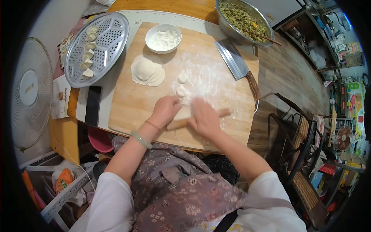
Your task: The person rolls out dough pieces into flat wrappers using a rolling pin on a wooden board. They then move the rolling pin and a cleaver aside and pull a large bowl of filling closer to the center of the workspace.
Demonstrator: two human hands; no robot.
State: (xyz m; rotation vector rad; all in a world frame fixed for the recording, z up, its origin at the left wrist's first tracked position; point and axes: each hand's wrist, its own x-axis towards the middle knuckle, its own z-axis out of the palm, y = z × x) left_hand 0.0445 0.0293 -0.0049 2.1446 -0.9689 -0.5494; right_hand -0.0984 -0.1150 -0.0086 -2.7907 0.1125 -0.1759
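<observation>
On the floured wooden board (127, 104), a thin round of dough (183, 113) lies partly hidden between my hands. My left hand (167, 110) is closed, its fingers pinching the edge of that dough. Under the palm of my right hand (205, 118) is a slim wooden rolling pin (224, 112), pressed at the dough; the fingers are blurred by motion. Just beyond my hands sit two small dough pieces, one nearer (181, 91) and one farther (182, 79). A stack of flat dough wrappers (147, 71) rests to their left.
A white bowl of flour (163, 38) stands at the board's back. To the right lies a cleaver (233, 58), its handle over the edge. A metal bowl of chopped filling (245, 21), a perforated tray (112, 34) with several dumplings, and a phone (93, 105) surround the board.
</observation>
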